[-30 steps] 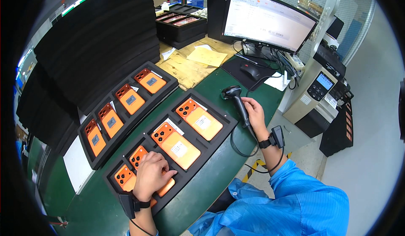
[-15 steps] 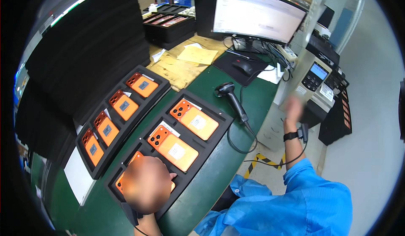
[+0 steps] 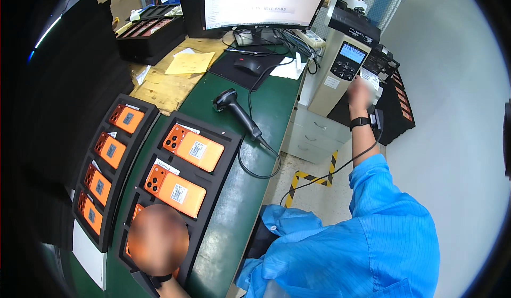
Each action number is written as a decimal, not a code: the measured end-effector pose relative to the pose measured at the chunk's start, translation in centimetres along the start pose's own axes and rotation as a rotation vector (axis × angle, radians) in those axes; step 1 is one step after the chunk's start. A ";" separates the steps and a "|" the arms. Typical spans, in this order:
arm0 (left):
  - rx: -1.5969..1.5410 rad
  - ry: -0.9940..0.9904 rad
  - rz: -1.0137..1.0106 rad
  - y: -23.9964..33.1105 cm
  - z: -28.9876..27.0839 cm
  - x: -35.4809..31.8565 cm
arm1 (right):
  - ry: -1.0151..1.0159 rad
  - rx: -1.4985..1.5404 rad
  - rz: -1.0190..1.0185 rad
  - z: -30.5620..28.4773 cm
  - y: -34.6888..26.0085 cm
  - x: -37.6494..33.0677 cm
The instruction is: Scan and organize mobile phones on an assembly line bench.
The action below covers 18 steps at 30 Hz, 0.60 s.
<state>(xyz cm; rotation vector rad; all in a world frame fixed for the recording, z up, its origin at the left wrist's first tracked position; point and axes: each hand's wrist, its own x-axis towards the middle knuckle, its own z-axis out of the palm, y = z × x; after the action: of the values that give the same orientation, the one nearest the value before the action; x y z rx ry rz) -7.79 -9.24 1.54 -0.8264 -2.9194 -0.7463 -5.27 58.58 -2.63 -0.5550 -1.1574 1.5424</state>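
Right now we have our arms spread wide over the green table (image 3: pixel 239 202). Our left hand (image 3: pixel 157 239) is low over the near end of the black foam tray (image 3: pixel 215 189). Our right hand (image 3: pixel 359 93) is stretched far out to the grey label printer (image 3: pixel 346 58), which stands off the table's edge.

As we judge it, the step in hand is fetching a label from the printer while the left hand keeps its place on the tray. The next move calls for a clean pinch on the slip. It also calls for a route back that clears the scanner cable between the two hands.

The tray holds orange phones lying camera side up. One phone (image 3: pixel 194 150) is at the end far from the left hand and a second phone (image 3: pixel 175 189) is just beyond it. Each carries a small white sticker with a dark code patch. A third orange phone (image 3: pixel 137 213) shows only as a corner at the left hand.

Further left, a second tray (image 3: pixel 139 149) holds four more. A black handheld scanner (image 3: pixel 234 109) lies between our hands, nearer the tray.

The left hand is smeared in the picture, so we cannot tell how open it is or whether it grips anything. The right hand is raised against a white label (image 3: pixel 370 77) at the printer's mouth, with the fingers bunched. We cannot tell whether they have closed on it.
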 end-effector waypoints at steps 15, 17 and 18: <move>-0.032 -0.009 0.006 0.2 0.5 0.2 | 0.127 -0.669 -0.356 -6.7 1.0 3.8; -0.028 0.007 0.049 0.4 0.6 0.5 | 0.153 -0.708 -0.370 -10.0 1.1 4.7; -0.028 0.011 0.037 0.2 0.5 0.3 | 0.176 -0.717 -0.302 -10.6 1.6 3.6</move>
<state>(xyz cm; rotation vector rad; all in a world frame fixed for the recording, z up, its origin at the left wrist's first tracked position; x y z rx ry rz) -7.83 -8.71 1.25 -0.8730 -2.8816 -0.7877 1.61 66.02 -7.68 -0.9139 -1.5681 0.7773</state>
